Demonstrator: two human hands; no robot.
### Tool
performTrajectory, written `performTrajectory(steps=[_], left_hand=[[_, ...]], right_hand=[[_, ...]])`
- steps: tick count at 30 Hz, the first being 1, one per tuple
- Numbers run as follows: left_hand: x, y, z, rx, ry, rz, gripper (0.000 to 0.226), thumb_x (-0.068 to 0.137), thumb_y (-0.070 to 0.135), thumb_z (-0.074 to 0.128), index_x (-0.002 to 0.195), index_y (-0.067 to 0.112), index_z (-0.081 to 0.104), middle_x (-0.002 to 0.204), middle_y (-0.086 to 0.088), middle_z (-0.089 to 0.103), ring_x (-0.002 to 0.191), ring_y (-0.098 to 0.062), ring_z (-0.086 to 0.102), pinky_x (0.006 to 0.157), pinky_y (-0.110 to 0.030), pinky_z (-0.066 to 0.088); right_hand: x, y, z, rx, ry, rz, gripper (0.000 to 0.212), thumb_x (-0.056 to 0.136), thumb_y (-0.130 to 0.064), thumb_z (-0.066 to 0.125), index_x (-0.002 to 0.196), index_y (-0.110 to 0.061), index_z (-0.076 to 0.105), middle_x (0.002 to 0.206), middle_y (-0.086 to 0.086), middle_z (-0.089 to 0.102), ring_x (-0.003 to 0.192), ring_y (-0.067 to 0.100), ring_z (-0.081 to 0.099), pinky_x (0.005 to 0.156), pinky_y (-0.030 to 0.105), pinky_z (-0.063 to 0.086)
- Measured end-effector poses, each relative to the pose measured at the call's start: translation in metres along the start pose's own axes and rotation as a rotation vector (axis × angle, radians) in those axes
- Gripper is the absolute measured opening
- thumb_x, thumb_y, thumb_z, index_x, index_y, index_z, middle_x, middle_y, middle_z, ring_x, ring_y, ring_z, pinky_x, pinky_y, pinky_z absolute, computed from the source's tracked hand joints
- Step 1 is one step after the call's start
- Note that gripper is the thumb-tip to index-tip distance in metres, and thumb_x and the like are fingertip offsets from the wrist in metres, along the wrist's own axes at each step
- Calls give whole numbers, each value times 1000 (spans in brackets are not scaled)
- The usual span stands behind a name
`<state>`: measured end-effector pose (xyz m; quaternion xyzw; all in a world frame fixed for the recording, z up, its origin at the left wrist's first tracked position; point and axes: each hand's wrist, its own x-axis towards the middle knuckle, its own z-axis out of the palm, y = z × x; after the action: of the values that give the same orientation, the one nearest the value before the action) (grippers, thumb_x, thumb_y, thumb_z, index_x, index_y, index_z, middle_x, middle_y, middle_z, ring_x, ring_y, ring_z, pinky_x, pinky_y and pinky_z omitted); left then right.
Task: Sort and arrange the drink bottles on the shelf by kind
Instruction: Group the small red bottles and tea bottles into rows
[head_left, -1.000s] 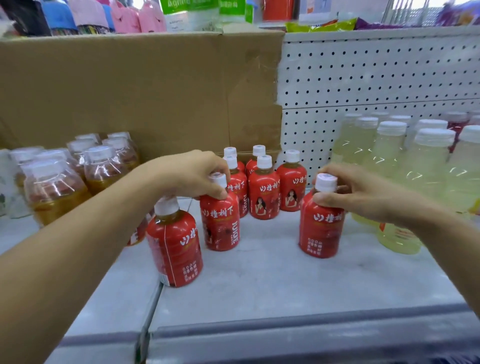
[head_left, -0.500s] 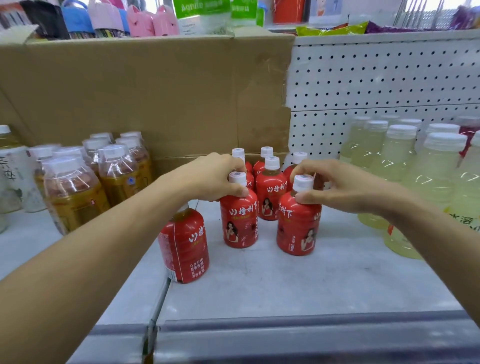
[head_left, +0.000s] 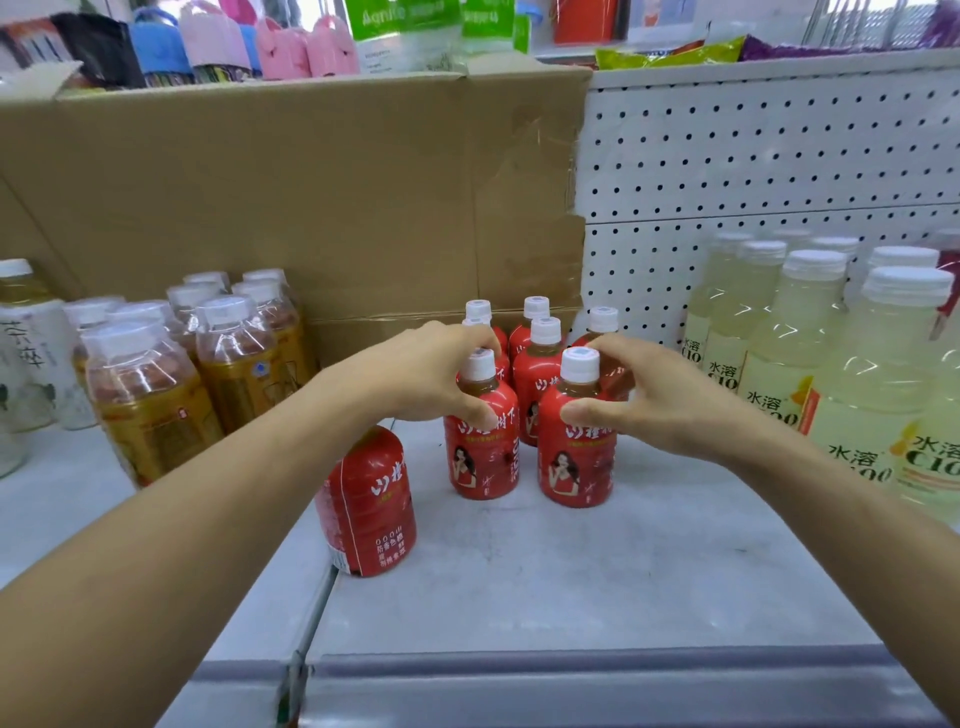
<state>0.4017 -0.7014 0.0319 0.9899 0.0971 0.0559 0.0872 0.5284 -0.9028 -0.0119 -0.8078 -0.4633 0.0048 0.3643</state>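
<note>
Right red bottle (head_left: 574, 462) has shifted left and now stands just beside left red bottle (head_left: 480, 457), mid shelf (head_left: 571, 571). Left hand (head_left: 421, 379) curls round the left one's shoulder, right hand (head_left: 670, 400) round the right's. Likely light, stiff and slick: grip below the cap.

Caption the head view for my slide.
Left hand and right hand hold two red-labelled bottles side by side.

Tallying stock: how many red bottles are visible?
8: two front bottles in the hands, five clustered behind, one loose bottle by the left forearm; some possibly hidden.
</note>
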Motion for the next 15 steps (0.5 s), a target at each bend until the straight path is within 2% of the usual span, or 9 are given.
performTrajectory(steps=[5,7,9,10,12,14,15], left_hand=[[-1,2,4,9,10,-25,68,81,42,79,138,35,43,125,2,60,106,-22,59,88,-37,50],[-6,3,6,156,86,-13,70,85,49,72,144,37,36,135,6,55,114,-22,57,85,-35,46],[-14,5,6,316,211,-22,67,88,58,61,146,41,33,140,11,51,120,-22,56,82,-34,47],[-20,6,6,350,282,-27,64,90,61,57,146,40,34,140,12,51,121,-21,57,82,-35,49],[-32,3,11,336,473,3,54,91,60,53,139,35,47,129,11,60,114,-20,61,83,-36,52],[-43,-7,22,304,719,74,47,91,56,50,123,25,62,109,4,69,101,-24,65,90,-40,48],[-47,-14,29,271,832,85,44,90,52,51,118,21,65,104,2,70,98,-25,65,94,-43,47]], right_hand=[[6,-1,11,9,47,11,36,83,-45,73,107,-22,61,97,-7,66,87,9,63,76,29,52],[12,2,6,78,200,-3,27,92,-45,62,102,-21,62,99,-5,68,90,12,63,75,27,50],[26,10,-5,58,379,7,23,100,-38,52,112,-21,60,116,0,64,104,15,59,83,24,46],[35,15,-10,6,400,26,28,101,-34,51,124,-19,57,127,2,58,115,17,54,92,27,44],[52,24,-15,-62,309,102,45,99,-32,54,142,-21,45,146,5,42,132,21,42,106,37,36],[65,29,-12,33,184,194,61,97,-34,57,151,-24,32,153,4,35,134,23,40,105,37,37],[69,31,-8,119,150,243,65,97,-34,59,153,-23,27,150,3,38,127,21,45,99,34,38]])
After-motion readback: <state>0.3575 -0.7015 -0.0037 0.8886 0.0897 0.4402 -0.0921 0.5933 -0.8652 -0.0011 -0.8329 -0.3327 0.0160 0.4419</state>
